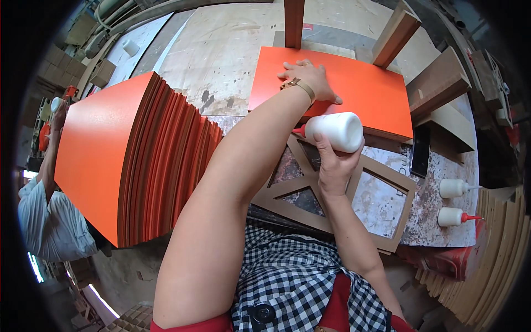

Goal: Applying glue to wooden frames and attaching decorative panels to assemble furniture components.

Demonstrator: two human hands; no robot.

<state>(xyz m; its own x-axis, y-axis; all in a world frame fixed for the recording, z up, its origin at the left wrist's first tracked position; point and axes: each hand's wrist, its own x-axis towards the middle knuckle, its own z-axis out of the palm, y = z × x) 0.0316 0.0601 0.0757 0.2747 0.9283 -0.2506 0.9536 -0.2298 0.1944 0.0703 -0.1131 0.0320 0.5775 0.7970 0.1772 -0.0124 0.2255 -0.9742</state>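
My left hand (pixel 310 80) lies with spread fingers on an orange board (pixel 373 97) at the far side of the table. My right hand (pixel 338 171) grips a white squeeze bottle (pixel 342 131), tilted on its side with its red nozzle pointing left at the board's near edge. The nozzle's tip is hidden behind my left forearm. Beneath the bottle lies a brown frame (pixel 406 221) with cut-out openings and crossing bars. Left of my forearm stands a tall stack of orange-faced panels (pixel 99 160).
Wooden posts (pixel 395 34) stand at the board's far side. A black phone (pixel 420 150) and two more squeeze bottles (pixel 452 188) lie at the right. Below them are a red crate (pixel 442 261) and stacked strips (pixel 492 260). Another person (pixel 52 221) is at the far left.
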